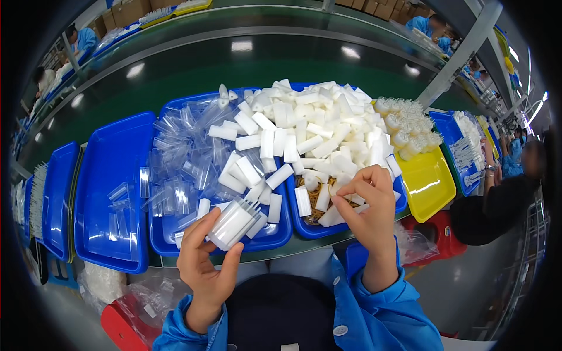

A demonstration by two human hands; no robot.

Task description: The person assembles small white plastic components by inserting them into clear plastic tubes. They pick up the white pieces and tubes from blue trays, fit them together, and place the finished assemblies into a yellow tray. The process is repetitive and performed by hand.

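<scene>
My left hand (204,269) is closed round a bundle of clear plastic tubes with white pieces inside (232,224), held tilted above the front of a blue tray (167,246). That tray carries a heap of clear plastic tubes (184,140) and several white blocks (249,171). Over the neighbouring blue tray (319,232), my right hand (374,210) has thumb and forefinger pinched together; what lies between the tips is too small to make out. Just below those fingertips are brownish rubber bands (311,215), partly covered by white blocks. A tall pile of white foam-like blocks (333,126) fills the tray's far part.
To the left stands a blue tray (111,175) with a few clear tubes. A yellow tray (427,186) on the right has clear-and-white parts (407,126) heaped behind it. Red stools (126,327) flank me. A dark-clothed person (497,210) is at the right; a green conveyor (281,61) runs behind.
</scene>
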